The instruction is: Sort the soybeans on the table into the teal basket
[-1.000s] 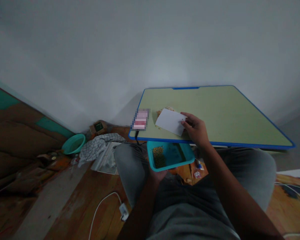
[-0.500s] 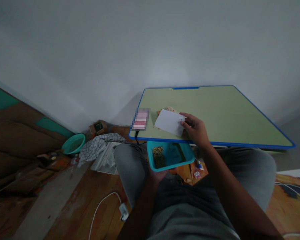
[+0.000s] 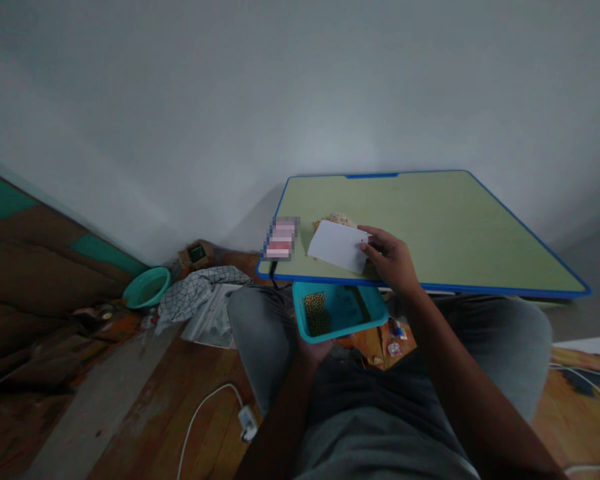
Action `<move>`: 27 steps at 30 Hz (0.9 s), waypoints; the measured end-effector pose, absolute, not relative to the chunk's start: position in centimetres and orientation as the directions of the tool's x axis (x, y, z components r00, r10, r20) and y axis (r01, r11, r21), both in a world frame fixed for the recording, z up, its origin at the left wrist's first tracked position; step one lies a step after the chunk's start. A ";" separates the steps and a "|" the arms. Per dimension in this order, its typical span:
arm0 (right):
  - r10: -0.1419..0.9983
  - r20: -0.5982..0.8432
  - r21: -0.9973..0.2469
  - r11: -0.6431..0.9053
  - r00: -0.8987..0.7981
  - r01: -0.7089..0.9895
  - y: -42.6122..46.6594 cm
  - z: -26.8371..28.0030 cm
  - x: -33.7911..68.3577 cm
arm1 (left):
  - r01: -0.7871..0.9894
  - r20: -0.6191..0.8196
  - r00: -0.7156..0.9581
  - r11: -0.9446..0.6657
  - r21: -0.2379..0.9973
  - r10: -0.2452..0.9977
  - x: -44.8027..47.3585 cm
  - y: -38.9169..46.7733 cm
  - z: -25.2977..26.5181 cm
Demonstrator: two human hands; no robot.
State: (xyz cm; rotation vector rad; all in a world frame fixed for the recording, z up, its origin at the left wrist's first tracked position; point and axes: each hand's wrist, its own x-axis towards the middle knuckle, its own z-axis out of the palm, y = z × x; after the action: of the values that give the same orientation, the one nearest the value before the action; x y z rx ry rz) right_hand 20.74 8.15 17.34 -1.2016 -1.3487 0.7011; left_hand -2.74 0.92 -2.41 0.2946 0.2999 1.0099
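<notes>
Your right hand (image 3: 391, 260) pinches a white card (image 3: 337, 246) at six o'clock of the grain pile (image 3: 339, 218), seemingly for gathering. At the card's six o'clock, your left hand (image 3: 317, 348) supports the turquoise tray (image 3: 341, 312), finger spread hidden; the next stroke likely calls for it beneath the table (image 3: 455, 230).

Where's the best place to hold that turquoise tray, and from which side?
Probably underneath, coming from the near side towards the left end, where the left hand is. The small grains lie at that end of the turquoise tray, so its weight likely sits there, and the tabletop crowds its far side.
</notes>
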 end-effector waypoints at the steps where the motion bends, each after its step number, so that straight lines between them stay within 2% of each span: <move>1: 0.924 0.346 -0.922 0.302 0.164 0.242 8.1 17.4 20.7 | -0.781 -0.094 0.501 0.497 0.378 0.860 -2.8 0.9 -2.4; 9: 0.937 0.318 -0.940 0.292 0.146 0.175 8.1 17.3 20.4 | -0.769 -0.069 0.519 0.501 0.396 0.852 -2.8 1.0 -1.9; 27: 0.938 0.330 -0.936 0.312 0.103 0.162 8.0 17.1 20.7 | -0.809 -0.031 0.460 0.433 0.397 0.888 -3.0 0.9 -0.5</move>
State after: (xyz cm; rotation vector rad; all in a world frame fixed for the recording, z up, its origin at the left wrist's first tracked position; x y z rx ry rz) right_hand 20.73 8.01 17.09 -1.1205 -1.3536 0.8009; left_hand -2.96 0.92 -0.46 0.3497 0.2509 1.0706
